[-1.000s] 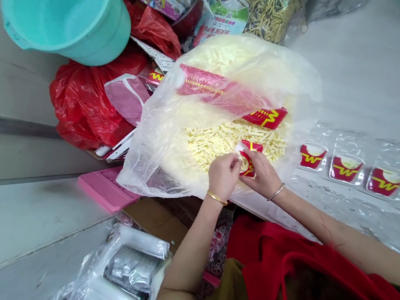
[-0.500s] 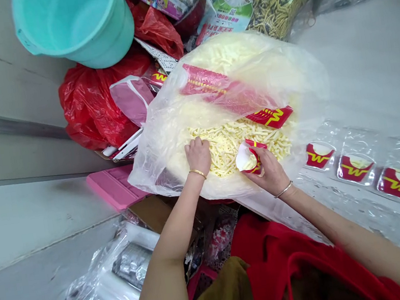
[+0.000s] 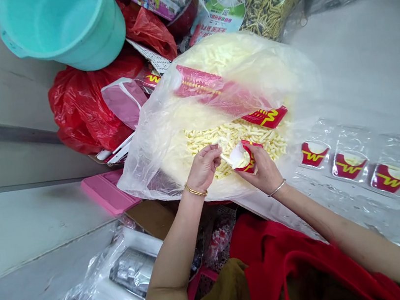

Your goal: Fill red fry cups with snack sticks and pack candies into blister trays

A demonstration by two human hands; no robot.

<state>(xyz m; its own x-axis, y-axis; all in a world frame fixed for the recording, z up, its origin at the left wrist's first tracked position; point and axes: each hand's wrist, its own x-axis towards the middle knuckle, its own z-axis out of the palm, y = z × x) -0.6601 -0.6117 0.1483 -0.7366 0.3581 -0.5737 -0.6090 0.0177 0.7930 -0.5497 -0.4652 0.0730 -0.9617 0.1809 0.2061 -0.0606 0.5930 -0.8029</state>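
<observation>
A big clear plastic bag (image 3: pixel 154 141) lies open in front of me, full of pale yellow toy fries (image 3: pixel 213 140). My right hand (image 3: pixel 263 173) holds a small red fry carton (image 3: pixel 243 158) with a yellow W, its white mouth facing left. My left hand (image 3: pixel 204 166) pinches a few fries and brings them to the carton's mouth. A stack of flat red cartons (image 3: pixel 268 117) lies on the fries just beyond my hands.
Three filled cartons in clear pouches (image 3: pixel 349 167) lie in a row on the right. A teal bucket (image 3: pixel 63 25), red bags (image 3: pixel 78 107) and a bag of rubber bands (image 3: pixel 269 6) crowd the far side. A pink board (image 3: pixel 107 193) and plastic packets (image 3: pixel 128 274) sit left.
My left hand left the carton, reached into the fries on the left, then came back to the carton's mouth with a few fries. My right hand kept hold of the carton.
</observation>
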